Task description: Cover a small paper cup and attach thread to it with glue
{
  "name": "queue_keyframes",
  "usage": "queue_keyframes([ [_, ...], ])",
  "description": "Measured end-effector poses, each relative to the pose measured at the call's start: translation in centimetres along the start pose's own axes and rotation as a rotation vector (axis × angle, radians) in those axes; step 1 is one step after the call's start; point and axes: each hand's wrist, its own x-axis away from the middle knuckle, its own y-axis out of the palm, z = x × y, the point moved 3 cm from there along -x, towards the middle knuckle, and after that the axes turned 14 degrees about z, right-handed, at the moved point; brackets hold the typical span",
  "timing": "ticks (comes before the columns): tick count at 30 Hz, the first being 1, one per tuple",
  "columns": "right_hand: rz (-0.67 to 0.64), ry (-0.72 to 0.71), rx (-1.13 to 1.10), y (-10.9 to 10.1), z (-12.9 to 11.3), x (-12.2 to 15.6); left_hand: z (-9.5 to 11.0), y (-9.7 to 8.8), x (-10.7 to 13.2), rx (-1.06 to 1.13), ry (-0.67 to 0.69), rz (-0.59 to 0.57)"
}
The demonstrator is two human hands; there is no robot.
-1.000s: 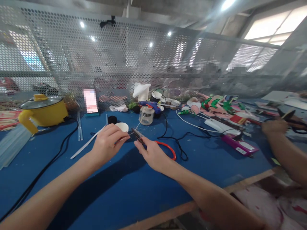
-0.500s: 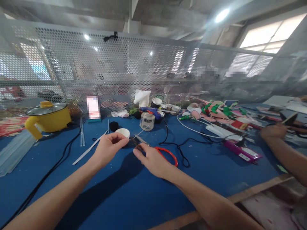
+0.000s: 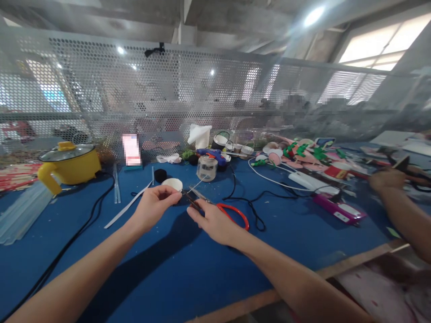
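Dark pliers (image 3: 192, 200) are gripped in the right hand (image 3: 212, 220), their tips close to the left hand (image 3: 155, 205). Its thumb and forefinger press together; whether they pinch something, I cannot tell. Both forearms reach inward from the near edge. Just beyond the left fingers sits a small white cup (image 3: 173, 183); farther back, a clear jar (image 3: 206, 169), contents unclear. Leftward stands a glass-lidded yellow pot (image 3: 82, 167).
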Motion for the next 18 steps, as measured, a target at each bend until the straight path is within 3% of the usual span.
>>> queue_keyframes([
  [7,0.047,-0.018,0.019,-0.1,-0.4,0.1,-1.0,0.6,0.3,0.120,-0.153,-0.012],
  [11,0.098,-0.042,0.022,-0.4,-0.6,0.0,-0.5,0.2,0.1,0.019,-0.023,-0.053],
  [14,0.119,-0.026,0.044,-0.6,-0.4,-0.2,0.9,-0.6,-0.2,-0.189,0.286,-0.037],
  [18,0.103,-0.026,0.054,-0.5,-0.2,-0.3,2.7,-1.0,0.5,-0.590,1.091,0.049],
])
